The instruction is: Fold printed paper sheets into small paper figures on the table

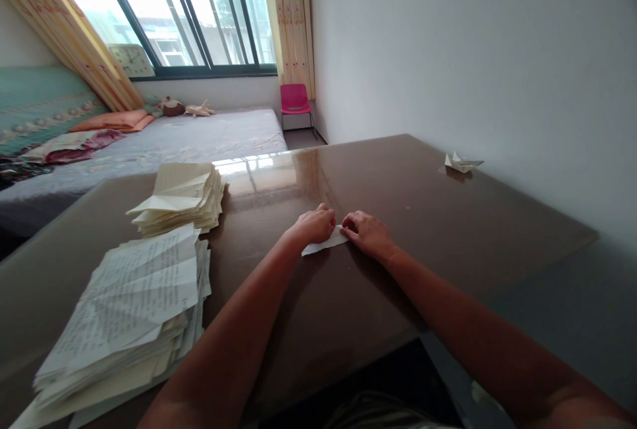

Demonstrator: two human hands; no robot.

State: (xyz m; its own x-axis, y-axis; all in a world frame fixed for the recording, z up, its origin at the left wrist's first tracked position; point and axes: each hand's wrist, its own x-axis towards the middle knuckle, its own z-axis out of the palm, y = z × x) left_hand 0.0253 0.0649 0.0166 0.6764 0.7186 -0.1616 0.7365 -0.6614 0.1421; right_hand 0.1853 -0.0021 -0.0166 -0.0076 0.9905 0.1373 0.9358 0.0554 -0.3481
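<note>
A small folded piece of printed paper (326, 241) lies on the brown table in front of me, with one ragged edge towards me. My left hand (317, 223) rests over its left part, fingers curled and closed on it. At the paper's right end, my right hand (367, 233) pinches it between thumb and bent fingers. The two hands are close together, a narrow gap between them. Part of the paper is hidden under the left hand.
On the left of the table (378, 309) stand a stack of printed sheets (134, 283) and a stack of yellowish folded paper (182, 193). A folded paper boat (460, 163) sits at the far right near the wall. Beyond are a bed (223, 127) and a pink chair (294, 101).
</note>
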